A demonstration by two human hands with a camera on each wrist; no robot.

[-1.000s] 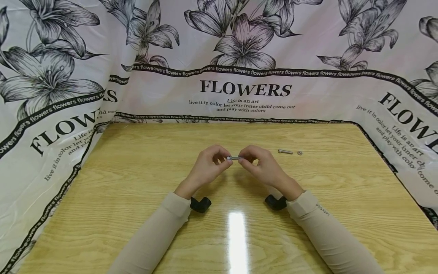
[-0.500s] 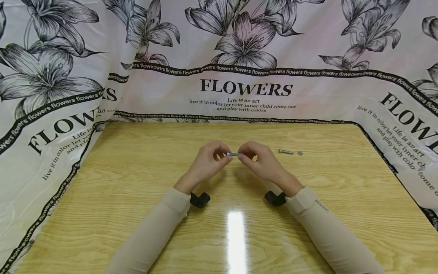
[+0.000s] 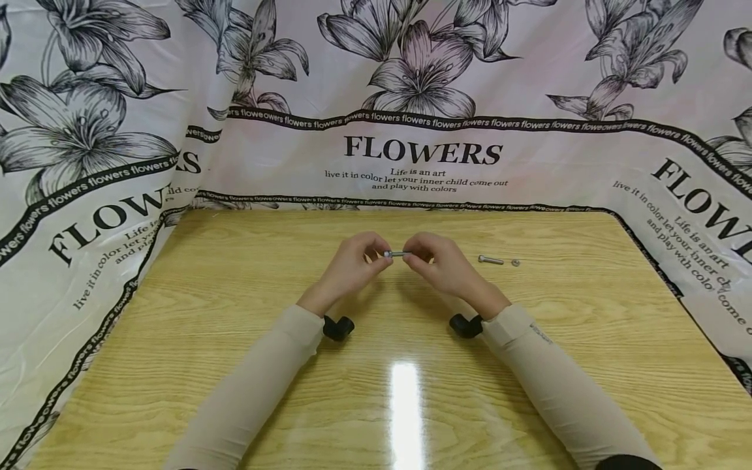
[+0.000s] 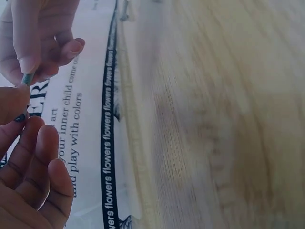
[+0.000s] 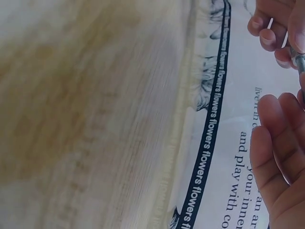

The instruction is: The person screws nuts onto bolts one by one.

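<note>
Head view: the bolt (image 3: 397, 254) is between 2 hands. The left hand (image 3: 355, 264) pinches its thick end at 9 o'clock, the right hand (image 3: 437, 264) its thin end at 3 o'clock. It should be light, stiff, maybe slippery; both ends give good hold. Since 0.5 seconds ago, hands and bolt went toward 11 o'clock; the 2nd bolt (image 3: 490, 260) and the nut (image 3: 516, 262), at 3 o'clock, stayed. Left wrist view: it is pinched near 9 o'clock. Right wrist view: partly hidden, near 2 o'clock.
</note>
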